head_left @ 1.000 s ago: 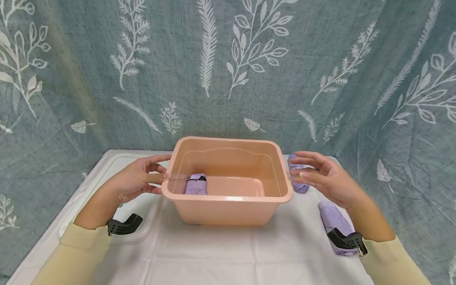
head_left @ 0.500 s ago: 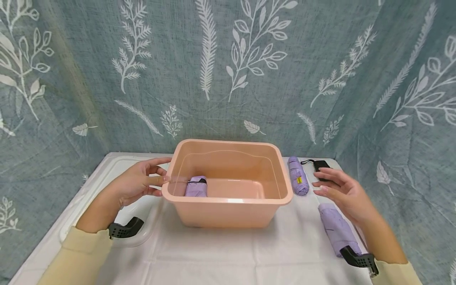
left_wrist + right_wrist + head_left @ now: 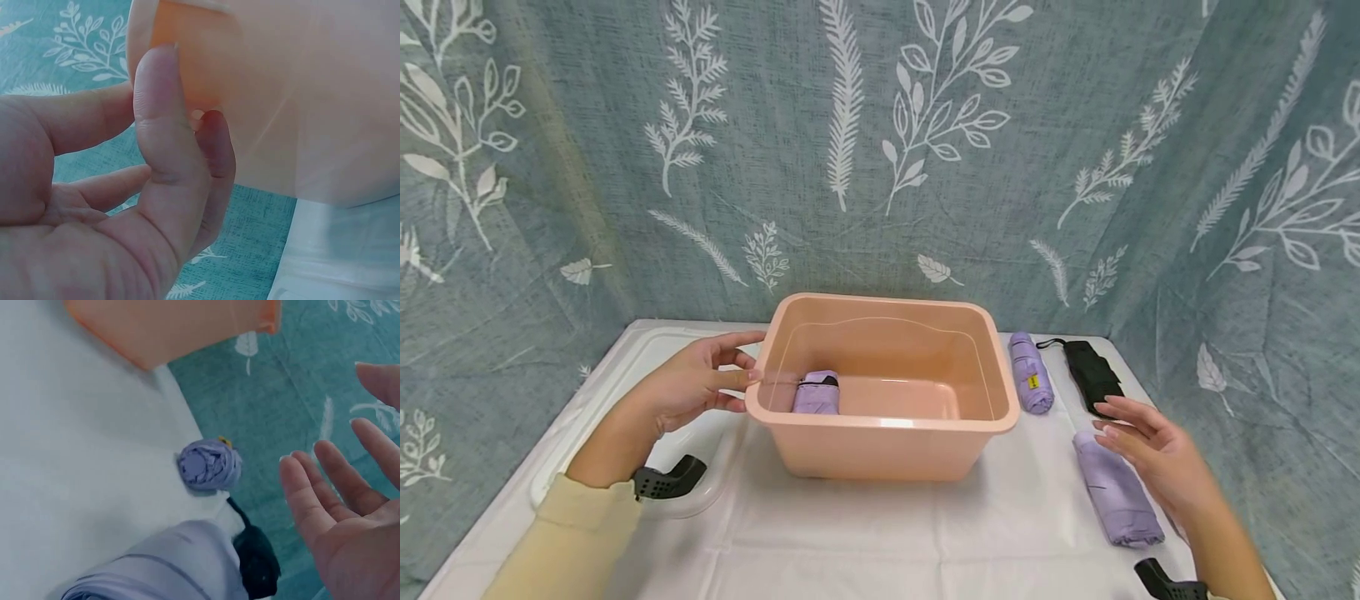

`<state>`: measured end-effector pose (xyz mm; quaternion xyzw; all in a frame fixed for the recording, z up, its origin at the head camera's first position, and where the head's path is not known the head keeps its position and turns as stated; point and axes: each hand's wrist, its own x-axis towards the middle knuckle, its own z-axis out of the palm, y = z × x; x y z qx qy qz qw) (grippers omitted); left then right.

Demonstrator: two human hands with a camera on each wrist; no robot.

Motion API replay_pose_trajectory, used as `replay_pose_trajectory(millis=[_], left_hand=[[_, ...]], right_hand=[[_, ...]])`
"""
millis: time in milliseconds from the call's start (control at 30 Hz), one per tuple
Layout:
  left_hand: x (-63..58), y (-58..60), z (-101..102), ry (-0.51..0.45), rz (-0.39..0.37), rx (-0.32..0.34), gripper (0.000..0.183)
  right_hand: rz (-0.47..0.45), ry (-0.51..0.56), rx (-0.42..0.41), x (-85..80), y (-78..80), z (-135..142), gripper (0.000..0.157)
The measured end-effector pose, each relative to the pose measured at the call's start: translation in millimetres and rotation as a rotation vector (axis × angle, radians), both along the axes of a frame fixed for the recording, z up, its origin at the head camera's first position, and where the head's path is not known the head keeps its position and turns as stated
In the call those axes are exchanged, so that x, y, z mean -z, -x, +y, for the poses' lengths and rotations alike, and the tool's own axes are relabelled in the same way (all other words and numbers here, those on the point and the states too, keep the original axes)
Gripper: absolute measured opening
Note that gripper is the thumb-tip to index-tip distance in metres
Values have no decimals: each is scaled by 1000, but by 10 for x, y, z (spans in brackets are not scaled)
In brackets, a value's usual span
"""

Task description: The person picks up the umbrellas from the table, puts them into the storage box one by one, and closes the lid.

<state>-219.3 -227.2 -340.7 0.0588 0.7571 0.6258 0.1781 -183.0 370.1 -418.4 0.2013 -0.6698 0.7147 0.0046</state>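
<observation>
We see a peach plastic tub on the white-covered table, set near the middle of the table's back edge. Our left hand grasps the tub's left rim, with the thumb on the near side and the fingers bent at its outer edge. In the tub's left end we find a short purple folded umbrella with a black band near its top.

Our right hand is released, fingers loosely extended; in the right wrist view they stand apart from everything around them. From the head view we see that hand partly over a wide purple folded umbrella, which lies along the table's right edge. Toward the back right corner lies a black folded umbrella, its wrist cord looping toward the tub. Between it and the tub, by the back edge, we see a slim purple rolled umbrella with a yellow tag.

Along the table's left edge, below our left forearm, lies a white plastic tray or lid; we cannot tell which. A blue-green leaf-print cloth hangs behind the table.
</observation>
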Motion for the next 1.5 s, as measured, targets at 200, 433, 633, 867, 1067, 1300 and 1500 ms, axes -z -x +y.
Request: replay_pose_trajectory(millis=[200,433,633,867,1067,1300,1500], left_hand=[[-4,0,2,4,-5,4,78],[0,14,-2,3,0,9,79],[12,26,-13,3,0,8,79],[6,36,-21,16,4,-1,79],[-10,30,-21,24,16,3,80],[-22,26,-17,16,12,7,78],[-15,33,-20,15,10,11,79]], right_hand=[[-41,-75,120,152,-102,73,44],[-54,-130,237,267,-184,132,40],[-79,-148,323,315,-220,145,37],[-163,-334,408,310,-241,212,34],[-201,-462,397,305,-259,263,37],[-263,-586,318,332,-245,312,50],[-363,-605,261,339,-222,349,50]])
